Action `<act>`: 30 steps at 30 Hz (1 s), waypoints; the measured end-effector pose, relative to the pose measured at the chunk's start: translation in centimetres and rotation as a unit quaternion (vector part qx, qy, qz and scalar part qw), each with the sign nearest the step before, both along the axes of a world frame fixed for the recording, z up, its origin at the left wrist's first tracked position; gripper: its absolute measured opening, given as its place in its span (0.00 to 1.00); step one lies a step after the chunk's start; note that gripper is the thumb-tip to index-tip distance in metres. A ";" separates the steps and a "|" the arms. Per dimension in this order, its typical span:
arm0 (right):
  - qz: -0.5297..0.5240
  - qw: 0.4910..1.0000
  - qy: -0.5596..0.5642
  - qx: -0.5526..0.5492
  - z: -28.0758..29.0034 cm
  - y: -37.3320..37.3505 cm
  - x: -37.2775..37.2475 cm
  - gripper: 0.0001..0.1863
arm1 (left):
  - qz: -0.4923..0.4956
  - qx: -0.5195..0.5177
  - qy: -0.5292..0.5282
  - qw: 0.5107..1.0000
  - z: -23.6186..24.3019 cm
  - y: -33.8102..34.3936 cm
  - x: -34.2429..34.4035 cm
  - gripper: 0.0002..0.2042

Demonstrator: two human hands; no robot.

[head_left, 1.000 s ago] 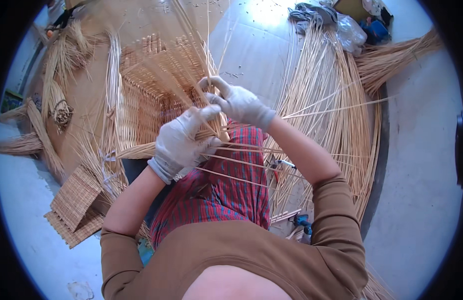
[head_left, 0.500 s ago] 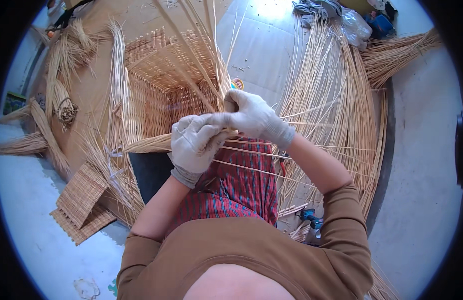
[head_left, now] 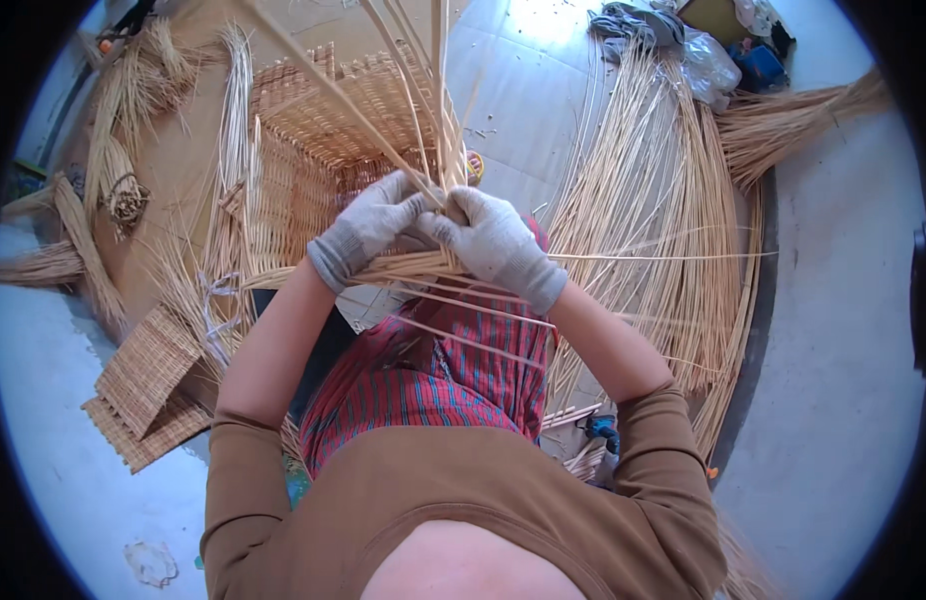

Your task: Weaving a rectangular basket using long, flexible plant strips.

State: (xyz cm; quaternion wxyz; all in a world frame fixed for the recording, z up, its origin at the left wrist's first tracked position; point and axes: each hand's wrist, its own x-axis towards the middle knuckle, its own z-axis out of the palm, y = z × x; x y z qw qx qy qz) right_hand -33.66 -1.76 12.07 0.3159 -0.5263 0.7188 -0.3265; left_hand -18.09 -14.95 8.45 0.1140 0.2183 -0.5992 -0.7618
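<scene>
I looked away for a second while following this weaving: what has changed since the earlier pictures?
The left hand has moved forward, away from the body, from below the right hand to about level with it. Its fingers now close around the upright canes. The right hand remains at the basket's near right corner. The basket and flat woven panels look unchanged.
</scene>
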 end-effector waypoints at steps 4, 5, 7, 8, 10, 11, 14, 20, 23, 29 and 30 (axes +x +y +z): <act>-0.010 0.975 -0.178 -0.131 -5.5 3.0 2.3 0.17 | -0.006 -0.097 -0.076 0.992 -1.6 2.6 -0.6 0.11; -0.006 0.993 -0.101 -0.067 -4.0 3.1 2.9 0.16 | 0.020 -0.188 -0.109 0.976 -3.1 2.7 0.8 0.10; -0.001 0.999 -0.050 -0.011 -2.1 3.2 2.9 0.20 | 0.062 -0.129 -0.075 0.987 -1.4 4.2 1.4 0.10; 0.047 0.998 -0.023 0.035 -1.3 3.1 1.8 0.21 | 0.101 -0.177 -0.011 0.979 -1.8 4.4 1.4 0.11; 0.156 0.983 0.070 0.063 1.1 2.1 -1.4 0.22 | 0.126 -0.260 -0.021 0.957 -0.4 4.8 1.4 0.12; 0.122 0.979 0.163 0.013 1.4 1.5 -2.7 0.17 | 0.135 -0.230 -0.045 0.963 0.7 5.6 1.2 0.12; 0.141 0.960 0.170 -0.173 2.7 -3.1 -5.3 0.10 | 0.188 -0.447 0.028 0.874 -0.3 6.2 0.5 0.11; 0.205 0.910 -0.241 -0.266 9.3 -9.3 -2.7 0.13 | 0.182 -0.151 0.008 0.972 -0.2 5.6 2.1 0.11; 0.108 0.932 -0.246 -0.244 1.6 -10.9 -10.0 0.16 | 0.174 -0.167 -0.064 0.968 -0.5 5.0 0.0 0.13; 0.074 0.945 0.303 -0.095 0.2 -12.6 -8.8 0.16 | 0.095 -0.037 0.048 0.994 -1.5 3.8 1.2 0.23; 0.088 0.891 0.441 -0.062 0.7 -12.6 -8.8 0.24 | 0.103 -0.011 0.037 0.994 -0.7 3.8 0.9 0.23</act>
